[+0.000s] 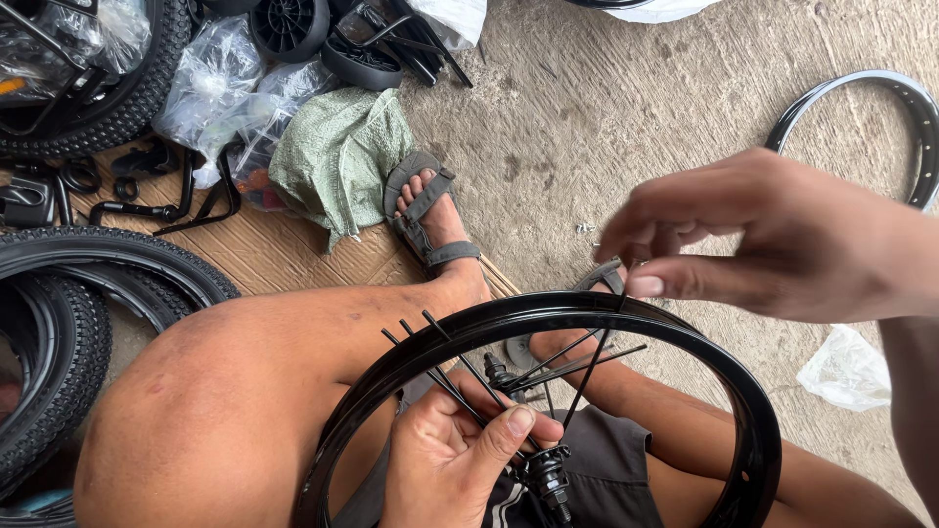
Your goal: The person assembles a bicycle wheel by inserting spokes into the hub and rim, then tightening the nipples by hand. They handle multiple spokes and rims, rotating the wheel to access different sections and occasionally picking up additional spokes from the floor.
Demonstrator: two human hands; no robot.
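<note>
At the bottom centre of the frame the left hand (pixel 452 458) is closed round a bundle of thin black metal spokes (pixel 460 376), thumb pressed across them just above the black wheel hub (pixel 548 474), whose axle end shows beside the thumb. The spokes fan up and left from that grip, their loose ends poking past the round black metal bicycle rim (pixel 509 318), which stands across the person's lap and arcs from lower left to lower right. A few more spokes run from the hub up to the right toward the rim's top edge.

Just above the rim, at right centre, the right hand (pixel 773 230) hovers with thumb and forefinger pinched nearly together; whether they have hold of a spoke end or a small nipple is too small to tell. The fingertips sit just over the rim's upper edge.

Beyond the bare knee, a foot in a grey strapped sandal (pixel 427 217) rests on the concrete floor (pixel 626 117) in the middle of the frame. Just left of it lies a crumpled green cloth (pixel 337 156) on brown cardboard. At the left edge lie knobbly black rubber tyres (pixel 59 323). Clear plastic bags (pixel 210 83) and small black wheels fill the upper left. A second bare black rim (pixel 905 108) lies at the upper right, and a scrap of white plastic (pixel 846 370) at the right.
</note>
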